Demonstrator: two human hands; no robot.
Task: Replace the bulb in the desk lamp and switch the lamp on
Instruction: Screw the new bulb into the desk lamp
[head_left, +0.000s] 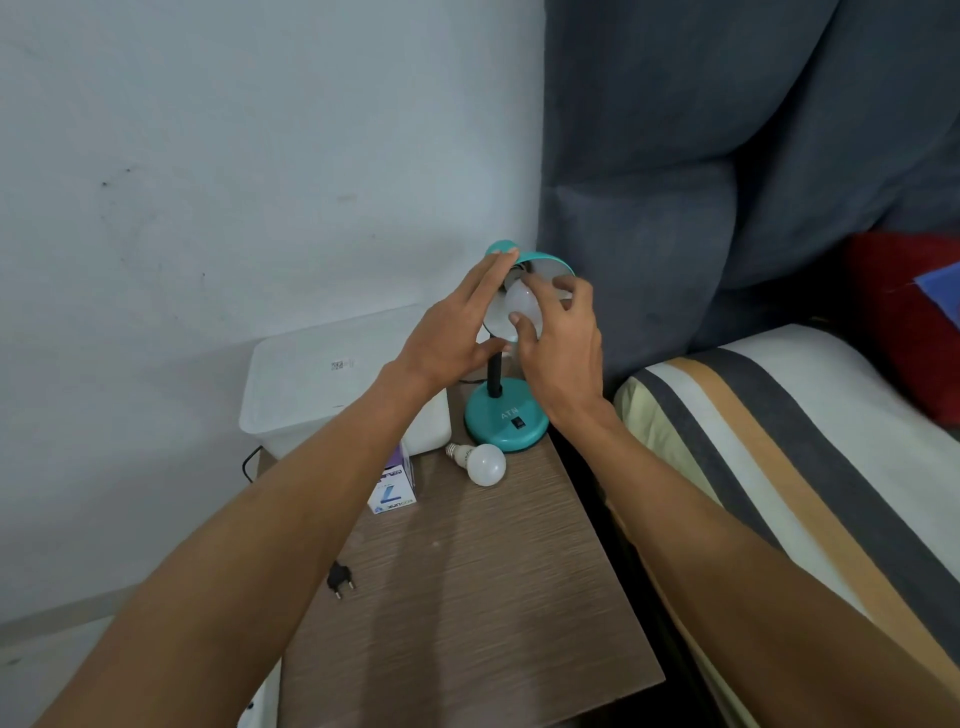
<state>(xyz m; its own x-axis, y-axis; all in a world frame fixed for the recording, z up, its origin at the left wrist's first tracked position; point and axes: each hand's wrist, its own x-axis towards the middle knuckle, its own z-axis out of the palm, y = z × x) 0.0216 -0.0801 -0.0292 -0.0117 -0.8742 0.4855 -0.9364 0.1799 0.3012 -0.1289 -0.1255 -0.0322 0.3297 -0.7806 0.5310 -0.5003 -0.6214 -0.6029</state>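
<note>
A teal desk lamp stands on its round base (506, 418) at the far right of a wooden bedside table (467, 597). Its shade (550, 260) is tilted toward me. My left hand (457, 332) holds the shade's left rim. My right hand (561, 338) has its fingers around a white bulb (522, 301) inside the shade. A second white bulb (483, 462) lies loose on the table in front of the base. A black rocker switch (518, 423) sits on the base. The lamp is unlit.
A white plastic box (311, 384) stands at the table's back left. A small bulb carton (395, 488) stands beside it. A black plug (340, 579) lies unplugged near the left edge. A striped bed (805, 441) and grey headboard (727, 208) are on the right.
</note>
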